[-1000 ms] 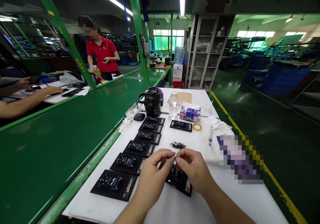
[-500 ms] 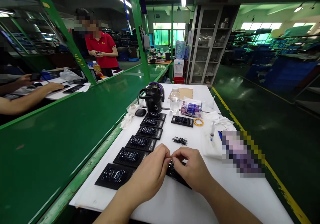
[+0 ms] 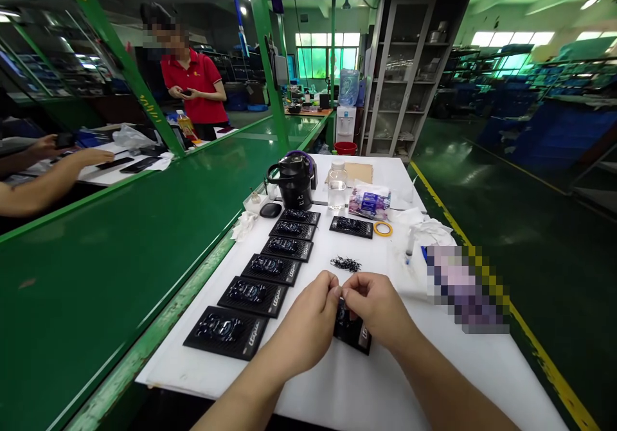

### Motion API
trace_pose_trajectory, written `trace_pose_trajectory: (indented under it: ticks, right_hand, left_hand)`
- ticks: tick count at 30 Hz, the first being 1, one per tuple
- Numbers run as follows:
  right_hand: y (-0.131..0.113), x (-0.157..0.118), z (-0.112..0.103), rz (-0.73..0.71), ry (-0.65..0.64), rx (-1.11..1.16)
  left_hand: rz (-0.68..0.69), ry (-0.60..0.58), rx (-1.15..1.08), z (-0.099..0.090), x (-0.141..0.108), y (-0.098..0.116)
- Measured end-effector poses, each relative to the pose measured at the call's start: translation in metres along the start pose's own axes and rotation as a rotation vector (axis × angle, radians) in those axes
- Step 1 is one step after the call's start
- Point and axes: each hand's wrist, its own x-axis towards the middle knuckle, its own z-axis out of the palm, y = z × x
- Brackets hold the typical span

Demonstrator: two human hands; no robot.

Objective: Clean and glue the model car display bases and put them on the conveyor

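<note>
My left hand (image 3: 311, 322) and my right hand (image 3: 378, 306) meet at the fingertips, both closed in a pinch. Whatever they pinch is too small to make out. Just beneath them lies a black plate (image 3: 362, 344) with a glossy dark model car (image 3: 343, 315) on it, partly covered by my hands. Beyond my fingers is a small heap of thin black pieces (image 3: 346, 264). To the left, several similar black plates (image 3: 253, 347) carrying dark model cars (image 3: 222, 328) form a slanting row. One more plate with a car (image 3: 349, 225) sits farther back.
Behind the row stand a black kettle-like container (image 3: 295, 184) and a clear bottle (image 3: 337, 187). A yellow tape roll (image 3: 383, 228), tissue pack (image 3: 370, 203), syringe (image 3: 409, 251) and white cloth (image 3: 429, 232) are at the right. A co-worker in a red shirt (image 3: 197, 84) stands across the green conveyor (image 3: 120, 245).
Both hands have moved slightly right and up in view, still pinched together. More of the plate beneath them and of the left row now shows.
</note>
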Motion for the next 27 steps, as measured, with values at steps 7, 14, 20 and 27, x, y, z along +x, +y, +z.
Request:
trace_pose_trajectory:
  ticks: [7, 14, 20, 27]
  right_hand:
    - [0.001, 0.009, -0.011, 0.191, -0.222, 0.307]
    - [-0.011, -0.011, -0.015, 0.014, -0.166, 0.009]
    - [0.034, -0.058, -0.025, -0.380, 0.107, -0.702]
    - [0.063, -0.066, -0.011, -0.569, 0.041, -0.826]
  left_hand:
    - [0.206, 0.187, 0.012, -0.001, -0.003, -0.006]
    - [0.391, 0.303, 0.112, -0.010, -0.017, -0.027]
    - [0.342, 0.347, 0.208, 0.001, -0.027, -0.049]
    - [0.510, 0.352, 0.435, 0.032, -0.025, -0.055]
